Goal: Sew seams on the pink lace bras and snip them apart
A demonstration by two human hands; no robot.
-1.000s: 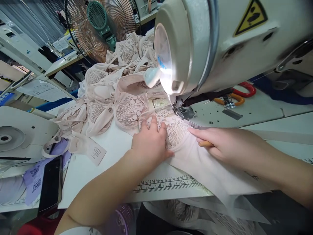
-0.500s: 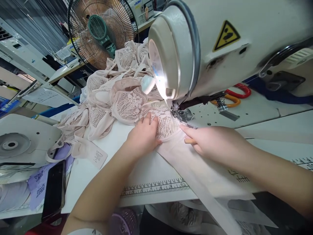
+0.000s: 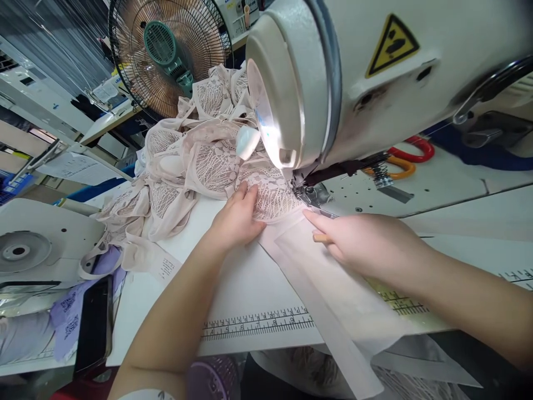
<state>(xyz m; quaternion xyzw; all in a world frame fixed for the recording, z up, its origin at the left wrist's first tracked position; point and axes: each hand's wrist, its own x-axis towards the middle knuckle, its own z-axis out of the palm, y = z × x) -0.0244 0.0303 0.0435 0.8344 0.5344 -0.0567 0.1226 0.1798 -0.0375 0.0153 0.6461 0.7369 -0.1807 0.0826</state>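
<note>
A beige lace bra lies under the presser foot of a sewing machine, its lower edge and plain pale band trailing toward the table's front. My left hand rests flat on the cup's left side, fingers stretched out and thumb at its lower edge. Close in front of the presser foot, my right hand presses its index fingertip on the pale fabric. A short tan stick-like handle pokes out from under its curled fingers; the rest is hidden in the palm.
Lace bras are heaped behind and left of my left hand. A fan stands beyond them. At left are a phone and another white machine. Red and orange scissor-like loops lie behind the needle. A printed ruler runs along the front edge.
The lace cup and its band have shifted left and away, past the presser foot. My left hand has moved with them. My right hand stays nearly in place beside the foot.
</note>
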